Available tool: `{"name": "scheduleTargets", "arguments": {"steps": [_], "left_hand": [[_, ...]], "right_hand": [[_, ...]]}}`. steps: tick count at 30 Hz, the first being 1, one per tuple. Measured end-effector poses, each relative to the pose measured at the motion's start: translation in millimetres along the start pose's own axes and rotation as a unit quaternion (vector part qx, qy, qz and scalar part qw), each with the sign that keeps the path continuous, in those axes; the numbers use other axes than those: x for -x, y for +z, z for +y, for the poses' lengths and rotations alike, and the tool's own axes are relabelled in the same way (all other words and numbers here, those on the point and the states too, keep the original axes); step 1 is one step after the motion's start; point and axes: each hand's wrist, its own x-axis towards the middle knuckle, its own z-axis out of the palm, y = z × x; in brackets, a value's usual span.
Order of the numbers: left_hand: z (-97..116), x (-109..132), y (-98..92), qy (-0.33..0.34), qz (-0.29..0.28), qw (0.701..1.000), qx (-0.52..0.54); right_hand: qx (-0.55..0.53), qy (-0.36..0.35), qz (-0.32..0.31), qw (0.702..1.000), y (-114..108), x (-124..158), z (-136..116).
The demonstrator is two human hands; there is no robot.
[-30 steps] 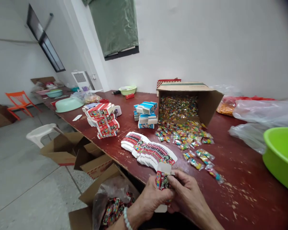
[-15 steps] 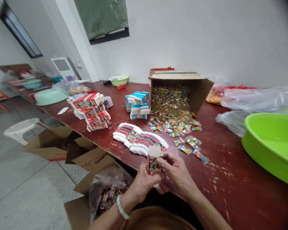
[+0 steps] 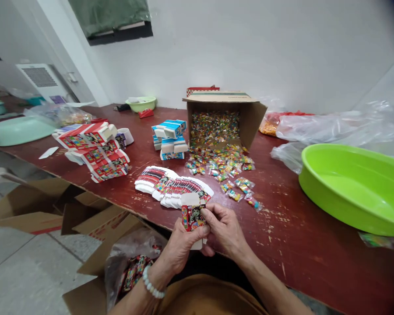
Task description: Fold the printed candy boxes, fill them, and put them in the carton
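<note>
Between my hands is a small red and black printed candy box (image 3: pixel 193 216), its white flaps sticking out at top and bottom. My left hand (image 3: pixel 181 245) is closed around its lower left side, the thumb lying across the front. My right hand (image 3: pixel 226 229) grips the right edge, thumb on the printed face. Just beyond, a fanned row of flat printed cartons (image 3: pixel 174 186) lies on the dark red table (image 3: pixel 282 262). Small clear packets of colourful candy (image 3: pixel 219 164) spill from a cardboard box (image 3: pixel 254 124) tipped on its side.
At the right stands a large lime-green basin (image 3: pixel 344 197), with clear plastic bags (image 3: pixel 318 129) behind it. Stacked red boxes (image 3: pixel 98 151) and blue boxes (image 3: pixel 170 140) stand left of the candy. Below the table's edge are open cardboard boxes (image 3: pixel 95 218) and a bag of red packets (image 3: pixel 136 271).
My view has swung to the right, so the table's things sit farther left. The candy box now shows its printed front more squarely; both hands still hold it.
</note>
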Motion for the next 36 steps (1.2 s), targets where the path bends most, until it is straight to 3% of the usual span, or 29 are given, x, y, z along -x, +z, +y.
{"name": "scheduleTargets", "arguments": {"steps": [5,8,11,15,21,26,31,36], "left_hand": [[-2,-2,-3.3,0.021,-0.009,0.999,-0.044],[-3,-1,-6.0,0.060,0.036,0.996,-0.059],[-5,1,-6.1,0.127,0.092,0.985,-0.067],[-5,3,-6.9,0.170,0.058,0.980,-0.091],[1,7,-9.9,0.151,0.028,0.980,-0.129],[7,9,-6.0,0.098,0.002,0.993,-0.072],[9,9,-5.7,0.035,0.016,0.999,-0.027],[10,7,-9.5,0.036,0.028,0.997,-0.057]], "right_hand": [[-0.004,-0.008,0.048,0.999,0,-1,6],[0.031,-0.026,0.074,0.996,-4,-2,7],[0.046,-0.061,0.065,0.995,-6,-1,10],[-0.003,-0.062,0.036,0.997,-6,-1,18],[-0.026,-0.055,0.012,0.998,-11,-3,20],[-0.035,-0.031,-0.039,0.998,-19,-8,13],[-0.025,0.014,-0.082,0.996,-25,-20,13],[-0.106,0.062,-0.095,0.988,-26,-25,11]]}}
